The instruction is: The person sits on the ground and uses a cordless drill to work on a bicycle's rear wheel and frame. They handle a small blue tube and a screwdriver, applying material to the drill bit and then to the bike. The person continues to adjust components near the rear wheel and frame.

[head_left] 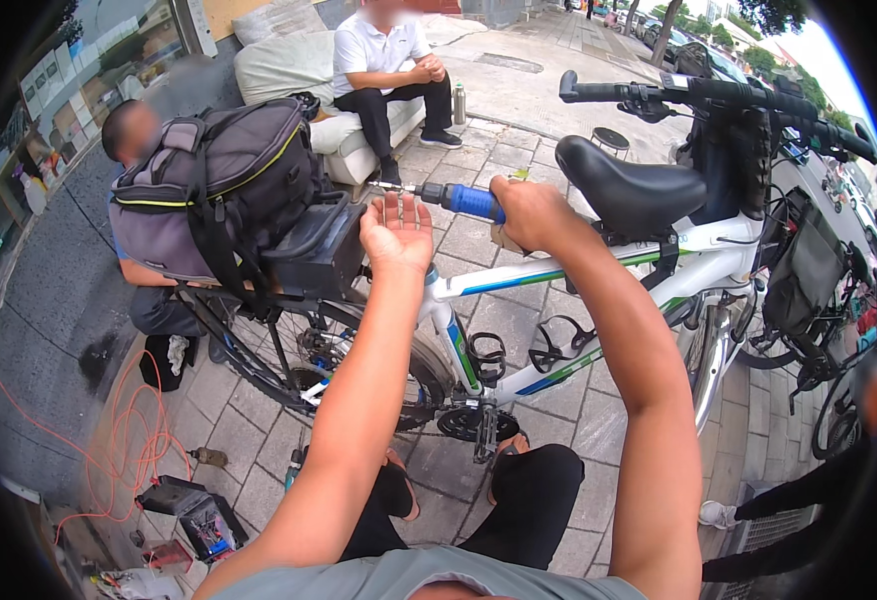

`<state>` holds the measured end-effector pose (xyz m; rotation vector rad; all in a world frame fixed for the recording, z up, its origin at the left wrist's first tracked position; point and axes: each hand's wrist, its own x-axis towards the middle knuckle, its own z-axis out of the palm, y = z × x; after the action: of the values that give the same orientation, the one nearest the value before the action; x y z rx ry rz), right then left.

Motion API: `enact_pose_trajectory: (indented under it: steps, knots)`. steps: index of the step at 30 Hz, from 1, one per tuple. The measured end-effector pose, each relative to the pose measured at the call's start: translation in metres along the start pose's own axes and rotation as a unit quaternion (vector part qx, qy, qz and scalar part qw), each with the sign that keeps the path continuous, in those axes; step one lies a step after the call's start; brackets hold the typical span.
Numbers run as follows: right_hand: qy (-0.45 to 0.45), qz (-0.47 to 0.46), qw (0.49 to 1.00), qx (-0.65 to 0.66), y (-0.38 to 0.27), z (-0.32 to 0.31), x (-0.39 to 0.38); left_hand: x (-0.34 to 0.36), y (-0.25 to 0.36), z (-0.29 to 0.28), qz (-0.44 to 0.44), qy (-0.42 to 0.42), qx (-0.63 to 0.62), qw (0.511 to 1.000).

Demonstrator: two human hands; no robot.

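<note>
My right hand point(539, 215) is closed round the blue handle of a screwdriver point(471, 202), held level above the bicycle. Its metal shaft points left, past the fingertips of my left hand point(399, 235). That hand is open, palm up and fingers spread; whether they touch the shaft I cannot tell. Beneath both arms stands a white bicycle point(499, 275) with blue and green stripes. A black saddle point(629, 185) sits over its top tube, to the right of my right hand. Left of my left hand, a black box point(324, 250) on the rear rack bears a grey and black bag point(224, 180).
One person point(384, 70) sits on a pale sofa point(289, 75) at the back; another point(139, 145) crouches behind the bag. An orange hose point(134, 440) coils near an open toolbox point(199, 515), lower left. Other bicycles point(809, 270) and a person's legs point(789, 520) are at right.
</note>
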<state>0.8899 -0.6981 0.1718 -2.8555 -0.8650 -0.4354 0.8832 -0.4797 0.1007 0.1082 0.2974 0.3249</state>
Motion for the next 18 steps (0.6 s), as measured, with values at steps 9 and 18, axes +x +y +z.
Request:
enact_pose_trajectory:
  steps: [9, 18]
  knots:
    - [0.009, -0.011, 1.000, -0.013, 0.001, -0.003, -0.002, -0.046, 0.015, 0.002, 0.023, -0.094, 0.134, 0.986]
    - [-0.174, -0.023, 0.980, -0.090, -0.016, -0.008, 0.002, -0.186, 0.100, -0.114, -0.092, -0.201, 0.193, 0.956]
